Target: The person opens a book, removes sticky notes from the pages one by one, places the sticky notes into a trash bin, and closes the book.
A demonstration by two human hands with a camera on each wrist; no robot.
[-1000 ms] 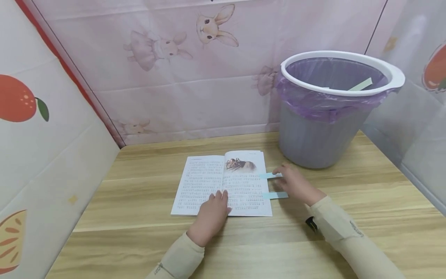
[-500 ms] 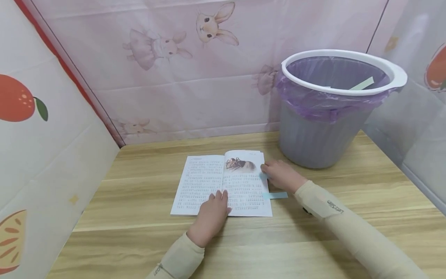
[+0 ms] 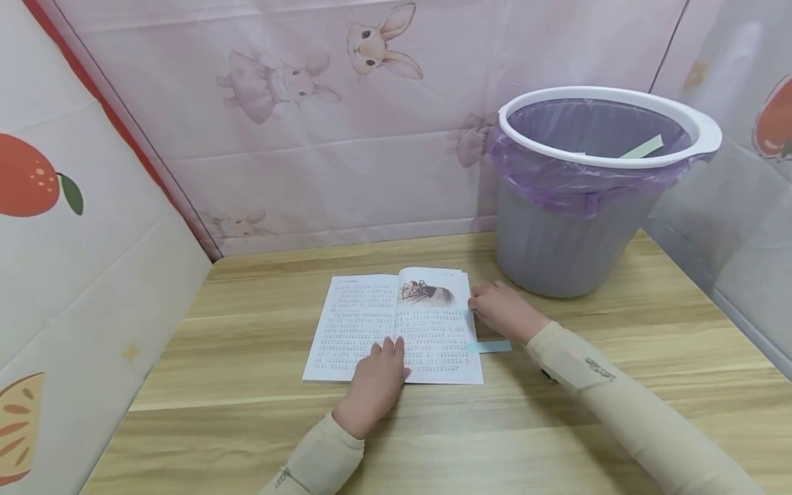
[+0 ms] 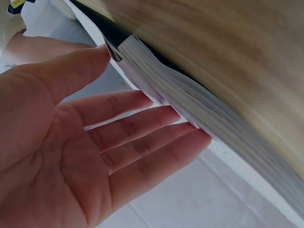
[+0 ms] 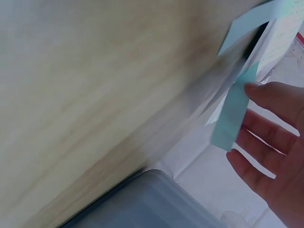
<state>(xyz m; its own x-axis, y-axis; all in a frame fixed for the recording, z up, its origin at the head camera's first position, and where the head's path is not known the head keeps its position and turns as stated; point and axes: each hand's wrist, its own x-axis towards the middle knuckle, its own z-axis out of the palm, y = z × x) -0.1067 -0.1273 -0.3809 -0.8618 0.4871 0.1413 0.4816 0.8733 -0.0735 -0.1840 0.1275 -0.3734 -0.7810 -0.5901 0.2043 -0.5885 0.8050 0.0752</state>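
An open book [image 3: 359,323] with printed text and a spider picture lies on the table. My left hand [image 3: 379,381] rests on it near the lower fold, fingers straight and pressing the pages, as the left wrist view also shows. At the right page's edge, my right hand [image 3: 504,309] pinches a light blue sticky strip [image 5: 232,111] between thumb and fingers; one end is still at the page. Below it, a second blue sticky strip [image 3: 493,346] sticks out from the same page edge.
A grey bin [image 3: 557,234] with a purple liner and white rim stands at the table's back right. A pale green strip [image 3: 643,148] shows inside it. The wooden table [image 3: 247,357] meets a pink rabbit-print backdrop [image 3: 371,172] behind.
My right hand has moved left to the page edge, taken hold of the upper blue sticky strip, then shifted slightly back to the right. My left hand has stayed in place.
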